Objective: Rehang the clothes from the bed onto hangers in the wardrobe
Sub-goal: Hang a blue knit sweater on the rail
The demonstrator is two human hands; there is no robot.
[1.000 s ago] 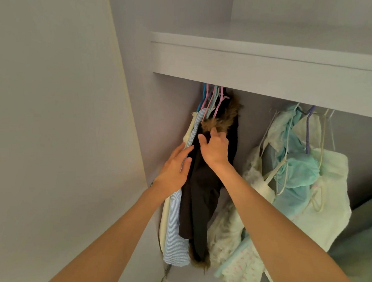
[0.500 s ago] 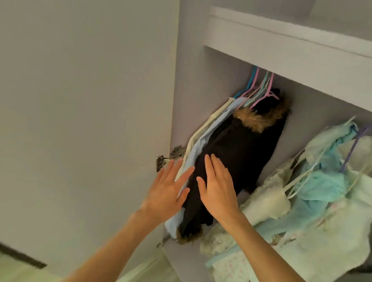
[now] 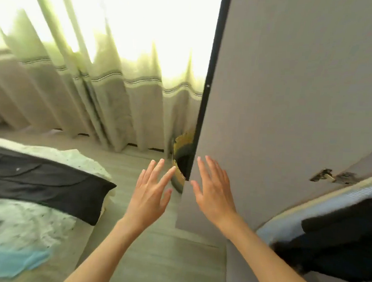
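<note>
Both my hands are raised in mid-air with fingers spread and hold nothing. My left hand (image 3: 151, 193) is over the floor, and my right hand (image 3: 213, 191) is in front of the open wardrobe door (image 3: 292, 103). At the far right the hung clothes show: a black garment (image 3: 344, 244) beside a blue striped one (image 3: 320, 205). On the left stands the bed (image 3: 55, 154) with a black cloth (image 3: 38, 182), a white patterned garment (image 3: 18, 224) and a light blue garment (image 3: 5, 262) lying on it.
Pale curtains (image 3: 97, 81) cover a bright window behind the bed. A yellow and black object (image 3: 182, 160) sits on the floor behind the door's edge. Light wood floor (image 3: 156, 259) runs between bed and wardrobe. A door hinge (image 3: 326, 175) is on the door.
My view has swung left, away from the wardrobe's inside toward the bed and window. Both hands have left the hung black garment and now hang free in the air.
</note>
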